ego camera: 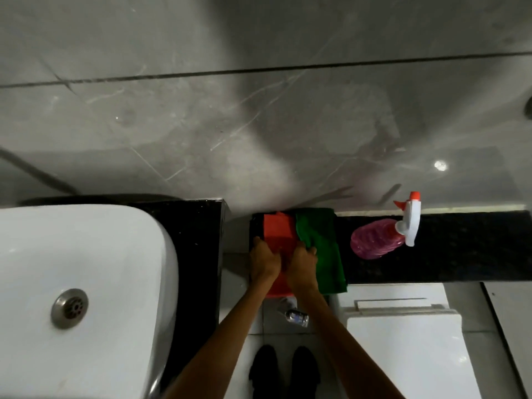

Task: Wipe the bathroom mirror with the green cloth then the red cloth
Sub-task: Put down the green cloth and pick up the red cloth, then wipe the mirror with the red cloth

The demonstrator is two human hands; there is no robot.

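The scene is dim and soft, with slight blur throughout. The grey tiled wall (259, 110) carries a broad, soft-edged shadow across its middle and a small bright glare spot (440, 165) at far right. The white sink (95, 254) at left is the brightest surface, with a mild sheen. The black counter (460, 246) swallows detail. Straight lines bow towards the edges from wide-angle distortion.
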